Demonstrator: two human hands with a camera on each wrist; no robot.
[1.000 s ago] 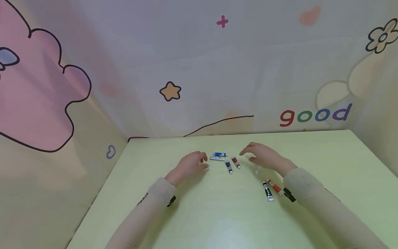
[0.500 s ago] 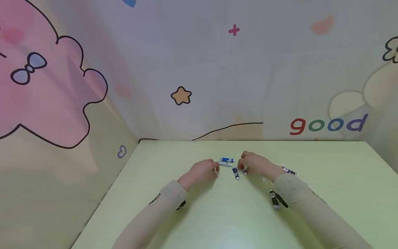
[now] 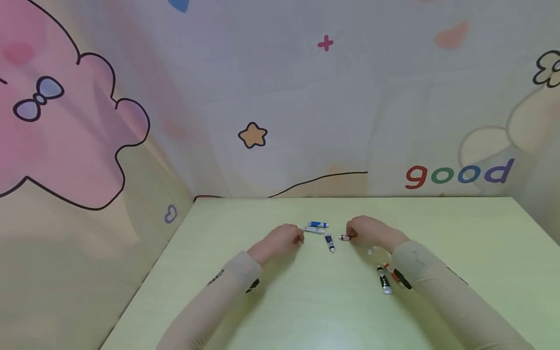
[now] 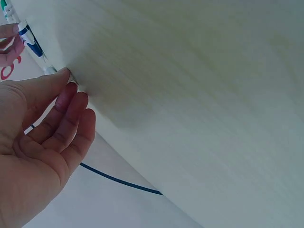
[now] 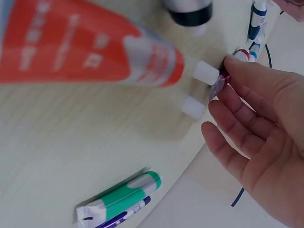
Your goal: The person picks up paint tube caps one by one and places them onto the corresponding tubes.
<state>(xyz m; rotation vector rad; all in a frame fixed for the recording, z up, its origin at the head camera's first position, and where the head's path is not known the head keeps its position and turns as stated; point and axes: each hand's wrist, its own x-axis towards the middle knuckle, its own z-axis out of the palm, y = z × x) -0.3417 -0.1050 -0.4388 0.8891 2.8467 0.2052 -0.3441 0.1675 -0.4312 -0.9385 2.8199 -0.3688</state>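
Note:
My right hand (image 3: 367, 231) pinches a small red paint tube (image 3: 344, 237) between thumb and fingers. In the right wrist view, its silvery crimped end shows at the fingertips, and the red tube (image 5: 242, 54) continues past the thumb. My left hand (image 3: 280, 239) is bent over the table, thumb tip near the curled fingers; whether a small thing is between them cannot be made out. Close to it lie a white tube (image 3: 314, 230) and a blue tube (image 3: 318, 224). A navy tube (image 3: 330, 242) lies between the hands.
Near the right forearm lie a black tube (image 3: 384, 280) and an orange tube (image 3: 391, 271). Two loose white caps (image 5: 206, 72) sit nearby. A green tube (image 5: 130, 195) lies beside a purple tube (image 5: 124, 216). A printed cloth wall (image 3: 306, 107) rises behind the table.
The right hand has come down from above the table onto the red tube and turned it sideways, slightly right. The left fingers have drawn in. The camera view has shifted.

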